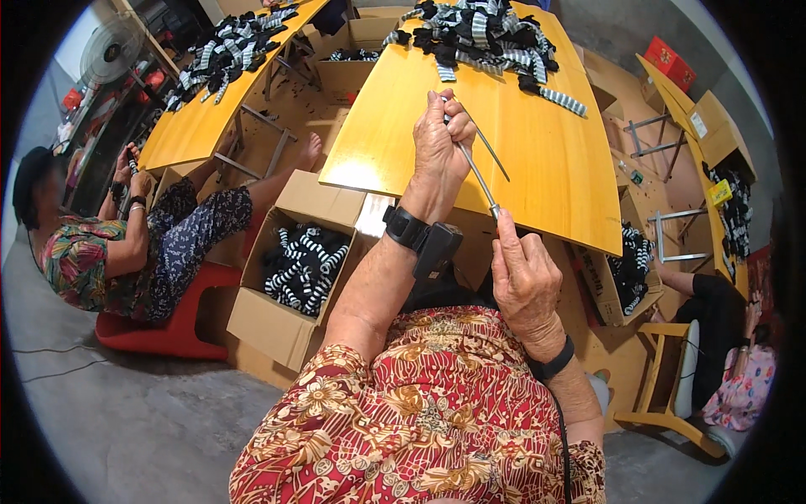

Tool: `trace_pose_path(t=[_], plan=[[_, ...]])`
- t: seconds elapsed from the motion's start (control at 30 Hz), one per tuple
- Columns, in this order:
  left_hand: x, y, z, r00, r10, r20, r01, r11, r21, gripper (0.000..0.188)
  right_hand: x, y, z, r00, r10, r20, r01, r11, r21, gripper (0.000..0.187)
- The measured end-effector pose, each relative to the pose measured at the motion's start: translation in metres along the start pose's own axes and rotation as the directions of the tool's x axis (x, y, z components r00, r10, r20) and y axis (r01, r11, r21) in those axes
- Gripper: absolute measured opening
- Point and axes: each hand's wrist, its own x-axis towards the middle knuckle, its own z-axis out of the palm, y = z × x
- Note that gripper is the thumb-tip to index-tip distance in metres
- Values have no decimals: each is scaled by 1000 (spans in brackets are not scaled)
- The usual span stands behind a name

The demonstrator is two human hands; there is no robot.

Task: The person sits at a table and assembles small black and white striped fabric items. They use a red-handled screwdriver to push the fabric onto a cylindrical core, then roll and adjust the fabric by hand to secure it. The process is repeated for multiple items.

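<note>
My left hand (445, 139) is raised over the near part of the yellow table, its fingers closed around the upper end of a thin metal rod (477, 175). A second thin, dark rod (491, 153) slants down to the right from the same hand; its lower end is free. Lower and to the right, my right hand (527, 273) grips the thicker lower end of the metal rod, index finger pointing up along it. The palm hides that end. At the far side of the table lies a pile of black and grey-white striped knitted pieces (483, 34).
The yellow tabletop (378, 134) has its near edge just ahead of me. Open cardboard boxes with striped pieces stand left (353, 206) and right (592, 281). A person (101, 252) sits left on a red chair (159, 332); another person (739, 370) sits at the right.
</note>
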Motion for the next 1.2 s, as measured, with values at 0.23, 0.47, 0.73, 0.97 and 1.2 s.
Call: trace_pose_path(t=[0.23, 0.47, 0.73, 0.97, 1.2], plan=[[-3, -2, 2, 993, -24, -116, 35, 995, 94, 23, 14, -4, 3, 999, -10, 41, 12, 998, -56, 45], [-33, -42, -9, 985, -166, -57, 174, 880, 442, 36, 15, 28, 24, 998, 57, -2, -57, 998, 0, 40], [-27, 7, 9, 993, -78, 86, 56, 971, 232, 64, -18, 30, 7, 995, 39, -89, -10, 951, 310, 44], [-9, -7, 14, 997, -41, 64, 34, 995, 94, 42, -11, 17, 13, 996, 75, -53, -63, 978, 198, 48], [-26, -40, 18, 1000, 8, -11, -3, 937, 349, 35, 16, 18, 23, 989, 110, -97, -99, 989, 111, 43]])
